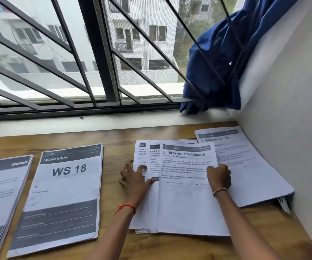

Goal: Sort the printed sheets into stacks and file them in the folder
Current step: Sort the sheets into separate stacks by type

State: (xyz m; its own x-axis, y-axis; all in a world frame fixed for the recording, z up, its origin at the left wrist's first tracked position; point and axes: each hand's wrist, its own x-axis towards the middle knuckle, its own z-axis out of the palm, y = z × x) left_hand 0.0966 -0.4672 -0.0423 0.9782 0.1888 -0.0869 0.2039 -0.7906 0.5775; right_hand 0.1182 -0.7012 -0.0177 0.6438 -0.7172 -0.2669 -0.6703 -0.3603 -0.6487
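A fanned pile of printed sheets lies on the wooden table in front of me, and its top sheet reads "Bedside Table Cleaning" (187, 194). My left hand (135, 178) rests on the pile's left side, fingers spread over the sheets sticking out there. My right hand (219, 177) grips the top sheet's right edge with curled fingers. A stack titled "WS 18" (63, 196) lies to the left. Another stack (3, 199) lies at the far left edge. A "Bathroom Counter" stack (245, 166) sits at the right against the wall. No folder is in view.
The wooden table (117, 152) runs under a barred window (99, 53). A blue cloth (219, 59) hangs over the bars at the right. A white wall (292, 128) closes the table's right side.
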